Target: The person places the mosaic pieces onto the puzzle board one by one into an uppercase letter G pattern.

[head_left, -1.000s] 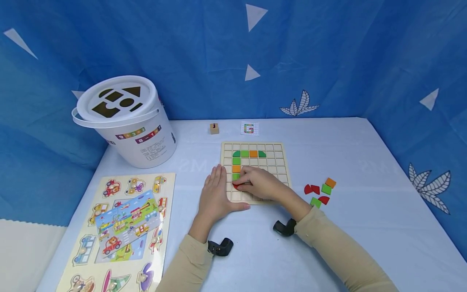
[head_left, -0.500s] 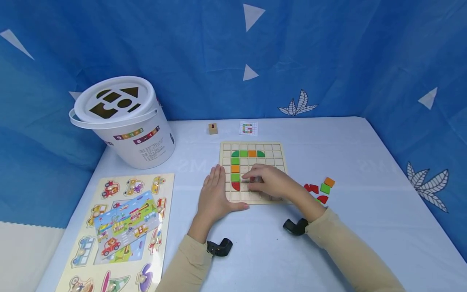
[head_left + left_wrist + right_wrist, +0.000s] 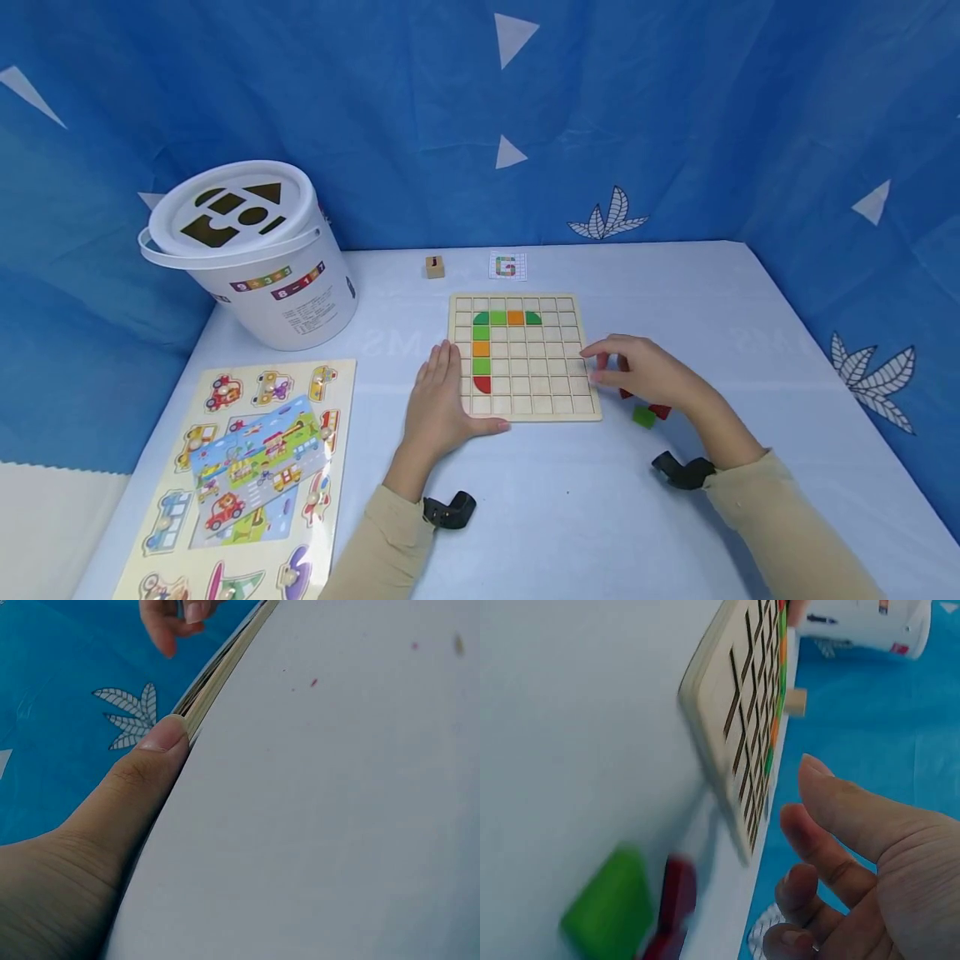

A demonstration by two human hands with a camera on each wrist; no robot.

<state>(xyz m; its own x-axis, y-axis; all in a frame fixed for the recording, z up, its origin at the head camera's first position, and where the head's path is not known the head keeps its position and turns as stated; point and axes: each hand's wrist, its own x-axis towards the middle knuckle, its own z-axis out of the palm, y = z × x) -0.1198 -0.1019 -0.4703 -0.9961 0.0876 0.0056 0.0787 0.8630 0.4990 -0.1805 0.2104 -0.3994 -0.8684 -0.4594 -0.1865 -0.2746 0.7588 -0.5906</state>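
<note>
Your left grip [image 3: 438,402], fingers straight, lay against the grid board [image 3: 537,385] on the tabletop, in our judgement a sound brace. Your right grip [image 3: 651,372], parted and holding nothing, hung by the board's right edge, where the green tile [image 3: 643,417] was best pinched by its sides. It partly hid the red tiles [image 3: 660,411]; the bucket [image 3: 300,312] and picture puzzle [image 3: 333,471] sat well apart, leftward.

The beige gridded board [image 3: 538,367] is tiled green, orange and red; the blue backdrop [image 3: 390,100] is printed with white triangles [image 3: 513,37].
</note>
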